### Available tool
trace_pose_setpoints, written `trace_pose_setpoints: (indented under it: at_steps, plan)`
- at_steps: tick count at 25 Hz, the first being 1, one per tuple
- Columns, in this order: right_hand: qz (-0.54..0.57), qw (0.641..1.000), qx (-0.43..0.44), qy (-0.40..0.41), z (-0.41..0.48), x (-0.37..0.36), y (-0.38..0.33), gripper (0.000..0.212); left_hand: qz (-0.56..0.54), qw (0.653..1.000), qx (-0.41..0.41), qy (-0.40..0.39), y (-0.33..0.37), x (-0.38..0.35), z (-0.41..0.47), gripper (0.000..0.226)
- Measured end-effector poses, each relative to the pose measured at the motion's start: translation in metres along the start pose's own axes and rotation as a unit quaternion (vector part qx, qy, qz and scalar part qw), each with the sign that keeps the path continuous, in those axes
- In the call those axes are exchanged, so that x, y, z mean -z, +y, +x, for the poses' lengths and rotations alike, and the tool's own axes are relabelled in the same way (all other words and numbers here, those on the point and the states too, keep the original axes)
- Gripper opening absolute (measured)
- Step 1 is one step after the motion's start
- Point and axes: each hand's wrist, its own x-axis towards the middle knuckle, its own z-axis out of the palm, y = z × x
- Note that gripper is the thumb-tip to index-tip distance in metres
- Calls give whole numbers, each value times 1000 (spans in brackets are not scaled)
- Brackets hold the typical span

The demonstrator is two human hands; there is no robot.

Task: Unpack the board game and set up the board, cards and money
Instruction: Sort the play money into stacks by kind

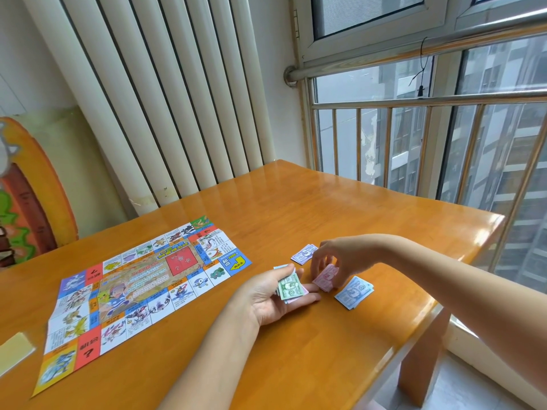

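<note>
The colourful paper game board (139, 279) lies unfolded on the left half of the wooden table (325, 208). My left hand (275, 294) is palm up and holds a small stack of play money (290, 288), with a green note on top under my thumb. Right of it, my right hand (334, 260) reaches down and pinches the pink notes (325, 279) lying on the table. A purple pile of notes (305, 254) lies just beyond my right hand. A blue pile of notes (354, 292) lies to the right of the pink notes.
A pale yellow card or box edge (14, 352) lies at the table's left edge. A tall white radiator (165, 93) stands behind the table. A window with a metal railing (429, 137) runs along the right. The table's right edge (461, 276) is close to the money piles.
</note>
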Motion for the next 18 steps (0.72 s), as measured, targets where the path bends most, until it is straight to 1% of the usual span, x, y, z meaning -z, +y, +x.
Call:
trace_pose_setpoints:
  at_steps: [2,6,9,12,18]
  plan:
    - [-17,1000,-7,7,0,-2,-4,40,-21,999,13,-20,-1,1,-1,18]
    - [-4,1000,-1,13,0,-5,-5,39,-69,996,37,-47,-1,5,-1,22]
    - [8,1000,-5,15,-2,-4,-1,41,-60,996,38,-48,-2,5,1,24]
    - [11,1000,3,11,-2,-3,2,40,-56,997,21,-39,-2,7,1,23]
    - [57,998,-7,2,-2,-4,12,37,-120,992,-27,-10,0,9,-2,24]
